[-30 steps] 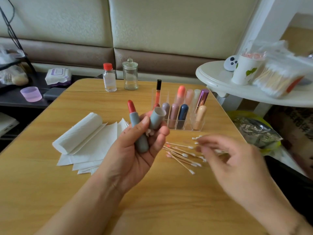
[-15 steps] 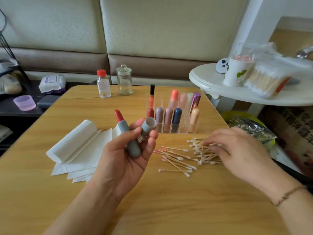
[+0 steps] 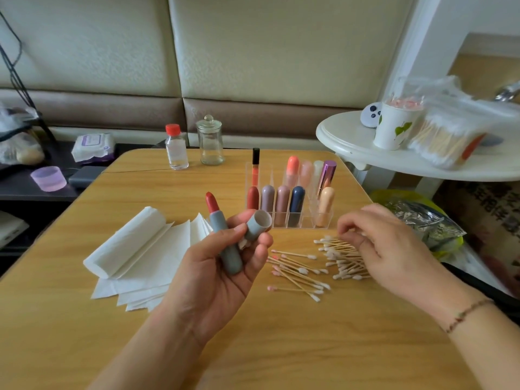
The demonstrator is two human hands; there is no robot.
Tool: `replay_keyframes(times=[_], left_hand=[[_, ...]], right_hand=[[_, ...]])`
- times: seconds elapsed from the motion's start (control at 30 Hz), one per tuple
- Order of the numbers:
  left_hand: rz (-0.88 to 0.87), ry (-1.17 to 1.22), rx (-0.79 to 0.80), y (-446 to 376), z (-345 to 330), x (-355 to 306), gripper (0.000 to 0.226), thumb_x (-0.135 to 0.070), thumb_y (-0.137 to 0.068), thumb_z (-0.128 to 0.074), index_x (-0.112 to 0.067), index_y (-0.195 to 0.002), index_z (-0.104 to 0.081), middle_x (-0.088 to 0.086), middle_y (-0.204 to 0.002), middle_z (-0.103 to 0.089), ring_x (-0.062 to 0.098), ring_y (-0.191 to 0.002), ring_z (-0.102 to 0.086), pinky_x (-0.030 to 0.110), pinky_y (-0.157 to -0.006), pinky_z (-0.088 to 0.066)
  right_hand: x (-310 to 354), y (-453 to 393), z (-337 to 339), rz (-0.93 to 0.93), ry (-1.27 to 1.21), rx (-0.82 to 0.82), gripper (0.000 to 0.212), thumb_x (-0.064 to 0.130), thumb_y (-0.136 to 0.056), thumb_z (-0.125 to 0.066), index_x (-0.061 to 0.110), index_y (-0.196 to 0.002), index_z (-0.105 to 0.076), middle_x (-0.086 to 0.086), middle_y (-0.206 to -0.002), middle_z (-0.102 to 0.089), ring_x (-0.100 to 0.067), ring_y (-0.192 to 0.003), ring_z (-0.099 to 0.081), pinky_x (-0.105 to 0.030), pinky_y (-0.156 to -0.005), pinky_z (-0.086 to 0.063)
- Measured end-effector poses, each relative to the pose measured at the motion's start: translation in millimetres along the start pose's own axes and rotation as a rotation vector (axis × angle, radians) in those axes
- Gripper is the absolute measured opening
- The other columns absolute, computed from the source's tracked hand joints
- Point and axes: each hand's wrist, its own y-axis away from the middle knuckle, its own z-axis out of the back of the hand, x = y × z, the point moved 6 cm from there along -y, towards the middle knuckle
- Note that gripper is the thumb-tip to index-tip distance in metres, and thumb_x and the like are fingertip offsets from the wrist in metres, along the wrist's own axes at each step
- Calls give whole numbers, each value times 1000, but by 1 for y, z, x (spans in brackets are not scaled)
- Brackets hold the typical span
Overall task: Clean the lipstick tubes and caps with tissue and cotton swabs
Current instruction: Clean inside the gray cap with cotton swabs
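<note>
My left hand holds a grey lipstick tube with its red stick up, and its grey cap between the fingers, open end facing up and right. My right hand reaches down onto a pile of cotton swabs on the wooden table, fingers curled at the pile's far end; whether a swab is pinched is hidden. More swabs with pink tips lie scattered to the pile's left. A roll and sheets of white tissue lie to the left.
A clear organiser with several lipsticks stands behind my hands. A small red-capped bottle and a glass jar stand at the table's far edge. A white side table at right carries a paper cup and a bag of swabs.
My right hand dropped from above the swabs onto the pile and now works its fingers at the far end. My left hand keeps the same hold on the tube and cap.
</note>
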Motion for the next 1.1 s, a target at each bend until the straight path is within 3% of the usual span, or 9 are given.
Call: replay_keyframes(times=[0.17, 0.27, 0.5, 0.57, 0.67, 0.73, 0.83, 0.9, 1.1], left_hand=[[12, 7, 5, -1, 1, 2, 23, -3, -77, -54, -1, -93, -70, 16, -81, -65, 20, -64, -66, 23, -54, -58], [18, -2, 17, -1, 1, 2, 21, -2, -77, -54, -2, -87, -73, 17, -83, -65, 21, -65, -67, 24, -55, -58], [27, -25, 33, 0, -1, 3, 20, -1, -73, -57, -1, -83, -74, 21, -88, -66, 22, -63, -66, 24, -54, -58], [48, -59, 48, 0, -1, 4, 18, 2, -72, -60, -2, -82, -74, 21, -89, -66, 22, -64, -67, 24, -55, -58], [65, -92, 61, -1, 1, 6, 19, 4, -68, -64, -1, -83, -74, 22, -89, -66, 24, -65, -68, 25, -55, -58], [70, -108, 53, -2, 3, 7, 18, 0, -69, -63, -2, -83, -74, 22, -87, -66, 25, -66, -68, 26, -55, -59], [72, -168, 49, -3, 3, 10, 15, 2, -72, -67, -2, -84, -74, 21, -81, -66, 24, -65, -68, 25, -55, -59], [65, -206, 48, -3, 2, 11, 13, -1, -72, -70, -3, -83, -74, 20, -79, -66, 23, -65, -68, 24, -55, -59], [29, -231, 22, -2, 4, 8, 14, -5, -74, -62, -6, -77, -75, 17, -77, -67, 21, -61, -66, 23, -55, -58]], right_hand=[[17, -6, 7, -111, -376, -210, 23, 15, -100, -46, 35, -108, -56, 11, -74, -56, -6, -66, -55, -13, -59, -44], [16, -13, 2, -306, -766, -311, 30, 9, -105, -43, 32, -103, -62, 7, -69, -51, -8, -51, -40, -18, -47, -35], [12, -2, -16, -522, -1259, -174, 21, 2, -104, -36, 12, -99, -54, -4, -66, -51, -18, -48, -40, -23, -45, -35], [21, -2, -15, -499, -1364, -128, 14, 8, -100, -41, 13, -96, -54, -9, -70, -60, -25, -54, -56, -27, -48, -43], [37, -3, -12, -407, -1486, -90, 14, 16, -95, -46, 16, -90, -59, -16, -95, -73, -31, -89, -70, -35, -67, -52], [44, -3, -11, -341, -1513, -137, 14, 15, -93, -53, 16, -87, -65, -10, -94, -67, -24, -88, -63, -36, -77, -47], [55, -1, -11, -237, -1552, -207, 10, 13, -95, -56, 12, -86, -62, -9, -76, -52, -19, -68, -51, -29, -69, -47], [62, 1, -13, -181, -1572, -202, 12, 14, -98, -57, 11, -87, -60, -10, -71, -56, -24, -68, -58, -29, -64, -51], [61, 8, -14, -155, -1071, -230, 3, 8, -84, -65, 11, -82, -64, -16, -74, -72, -30, -69, -68, -29, -62, -54]])
